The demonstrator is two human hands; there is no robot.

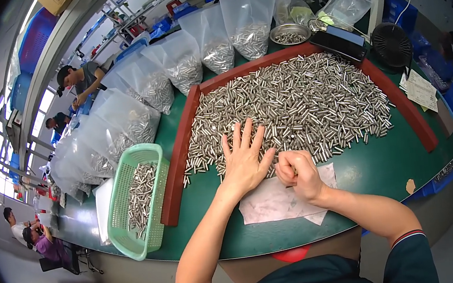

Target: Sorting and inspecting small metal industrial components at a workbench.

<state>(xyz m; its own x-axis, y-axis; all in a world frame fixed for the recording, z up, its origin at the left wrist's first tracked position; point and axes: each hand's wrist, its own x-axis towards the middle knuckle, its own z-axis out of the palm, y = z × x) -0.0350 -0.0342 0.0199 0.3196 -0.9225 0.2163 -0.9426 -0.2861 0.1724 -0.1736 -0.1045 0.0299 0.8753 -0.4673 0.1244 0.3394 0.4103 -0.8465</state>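
Observation:
A wide heap of small shiny metal pins point(300, 98) covers much of the green table point(222, 244). My left hand point(245, 164) lies at the heap's near edge, fingers spread over the pins, holding nothing. Just to its right, my right hand point(301, 175) is closed with its fingers curled in; whatever may be inside is hidden. It is above a stained pale cloth point(274, 208), which lies flat in front of the heap. A light green plastic basket point(117, 211), partly filled with the same pins, stands at the left.
Dark red wooden bars point(176, 173) frame the heap at the left, back and right. Behind stand several clear bags point(249, 25) of pins, a metal bowl point(290, 34), a dark phone-like device point(339, 43) and a black fan point(391, 45). Papers point(419, 90) lie at right. Other people sit farther off.

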